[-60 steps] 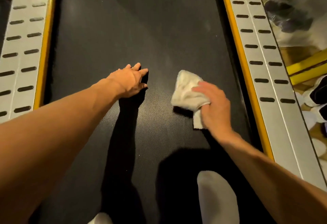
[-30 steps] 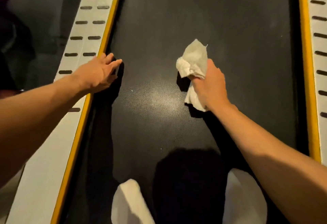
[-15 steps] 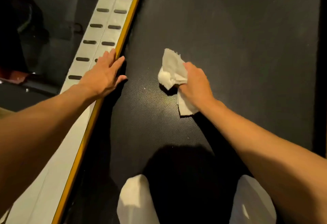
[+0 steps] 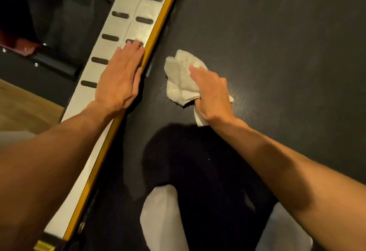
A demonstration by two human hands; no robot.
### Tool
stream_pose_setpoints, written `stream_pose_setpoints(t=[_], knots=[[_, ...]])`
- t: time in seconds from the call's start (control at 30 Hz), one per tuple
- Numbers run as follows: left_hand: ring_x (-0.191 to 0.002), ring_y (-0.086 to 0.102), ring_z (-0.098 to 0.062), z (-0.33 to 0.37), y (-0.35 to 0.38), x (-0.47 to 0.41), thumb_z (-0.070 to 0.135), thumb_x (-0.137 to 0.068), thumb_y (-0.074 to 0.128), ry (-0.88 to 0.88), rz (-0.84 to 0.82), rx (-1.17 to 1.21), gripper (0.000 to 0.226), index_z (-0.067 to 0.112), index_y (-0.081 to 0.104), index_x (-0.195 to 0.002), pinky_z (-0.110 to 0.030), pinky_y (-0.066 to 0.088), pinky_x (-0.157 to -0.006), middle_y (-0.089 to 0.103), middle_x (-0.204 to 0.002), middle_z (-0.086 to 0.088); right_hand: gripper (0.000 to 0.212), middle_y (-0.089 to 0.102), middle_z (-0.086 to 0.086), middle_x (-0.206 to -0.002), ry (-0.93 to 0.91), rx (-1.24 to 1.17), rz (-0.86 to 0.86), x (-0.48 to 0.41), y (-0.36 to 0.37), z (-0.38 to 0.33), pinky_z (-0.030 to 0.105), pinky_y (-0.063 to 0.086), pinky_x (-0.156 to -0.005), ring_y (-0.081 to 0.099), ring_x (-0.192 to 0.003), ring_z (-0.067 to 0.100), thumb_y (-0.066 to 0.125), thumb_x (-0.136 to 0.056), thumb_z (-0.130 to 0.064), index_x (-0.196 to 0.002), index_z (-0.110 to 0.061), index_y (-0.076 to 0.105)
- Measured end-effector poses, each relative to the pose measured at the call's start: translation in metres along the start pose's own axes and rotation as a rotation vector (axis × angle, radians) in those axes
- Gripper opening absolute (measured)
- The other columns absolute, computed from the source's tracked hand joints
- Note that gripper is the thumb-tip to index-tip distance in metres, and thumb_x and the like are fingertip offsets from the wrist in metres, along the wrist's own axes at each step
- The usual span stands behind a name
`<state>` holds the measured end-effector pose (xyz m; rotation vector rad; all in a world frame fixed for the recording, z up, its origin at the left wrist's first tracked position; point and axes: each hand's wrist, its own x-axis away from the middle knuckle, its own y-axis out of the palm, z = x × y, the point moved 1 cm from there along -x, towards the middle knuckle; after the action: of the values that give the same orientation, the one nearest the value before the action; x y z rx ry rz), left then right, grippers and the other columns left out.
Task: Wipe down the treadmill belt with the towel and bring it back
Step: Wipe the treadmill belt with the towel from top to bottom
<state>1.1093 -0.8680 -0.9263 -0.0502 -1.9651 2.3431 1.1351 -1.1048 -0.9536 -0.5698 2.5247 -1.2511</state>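
Note:
A crumpled white towel (image 4: 181, 78) lies bunched on the black treadmill belt (image 4: 277, 52), close to the belt's left edge. My right hand (image 4: 213, 94) presses down on the towel and grips it, with a tail of cloth sticking out under the wrist. My left hand (image 4: 120, 80) rests flat, fingers together, on the grey side rail (image 4: 126, 22), its thumb side along the yellow edge strip (image 4: 158, 24). It holds nothing.
The grey rail has dark oval slots and runs diagonally from the top centre to the bottom left. Beyond it are a dark floor and a patch of wooden floor (image 4: 23, 108). My two white-socked feet (image 4: 162, 219) stand on the belt near the bottom.
My right hand has slid the towel leftward across the belt toward the left rail. My left hand moved from the belt onto the grey rail. The view has swung left.

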Motion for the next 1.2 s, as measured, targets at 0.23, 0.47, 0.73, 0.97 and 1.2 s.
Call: stream_pose_setpoints(t=[0.23,0.47,0.73,0.97,1.2], knots=[[-0.148,0.013,-0.026,-0.001,-0.003,-0.005,0.038,-0.098,0.040,-0.068,-0.086,-0.024,0.065,0.010,0.019,-0.152,-0.038,0.007,-0.122,0.017,-0.159,-0.011,0.052,0.063,0.013,-0.124,0.024,-0.050,0.064,-0.015,-0.013,-0.004,0.028,0.041,-0.102,0.056,-0.112,0.022,0.072,-0.075,0.000,-0.125,-0.008,0.060],[-0.145,0.022,-0.033,-0.001,-0.005,-0.013,0.035,-0.097,0.040,-0.074,-0.126,-0.044,0.062,0.006,0.023,-0.150,-0.043,0.013,-0.121,0.023,-0.156,-0.016,0.048,0.061,0.014,-0.128,-0.199,-0.049,-0.303,0.007,-0.003,-0.043,0.047,0.052,-0.086,0.060,-0.115,0.032,0.066,-0.072,0.009,-0.116,-0.007,0.066],[-0.131,0.039,-0.030,-0.004,-0.006,-0.023,0.033,-0.094,0.044,-0.095,-0.146,-0.015,0.050,0.013,0.036,-0.139,-0.046,0.033,-0.111,0.038,-0.144,-0.010,0.061,0.052,0.012,-0.139,-0.014,0.048,-0.206,-0.037,-0.013,-0.036,0.049,0.040,-0.094,0.047,-0.128,0.036,0.059,-0.072,0.012,-0.128,-0.011,0.058],[-0.141,0.029,-0.033,-0.003,-0.004,-0.014,0.025,-0.094,0.040,-0.089,-0.087,0.068,0.053,0.008,0.034,-0.144,-0.048,0.021,-0.118,0.032,-0.152,-0.016,0.046,0.058,0.010,-0.132,-0.126,-0.187,-0.316,0.007,-0.018,-0.055,0.030,0.039,-0.102,0.052,-0.123,0.021,0.056,-0.074,0.003,-0.118,-0.008,0.066],[-0.147,0.017,-0.030,-0.007,-0.001,-0.013,0.026,-0.096,0.032,-0.057,-0.135,0.002,0.059,0.006,0.023,-0.151,-0.041,0.010,-0.122,0.021,-0.158,-0.015,0.052,0.061,0.013,-0.129,-0.049,0.075,-0.166,-0.003,0.008,-0.064,0.052,0.049,-0.088,0.055,-0.120,0.038,0.039,-0.073,0.007,-0.116,-0.007,0.065]])
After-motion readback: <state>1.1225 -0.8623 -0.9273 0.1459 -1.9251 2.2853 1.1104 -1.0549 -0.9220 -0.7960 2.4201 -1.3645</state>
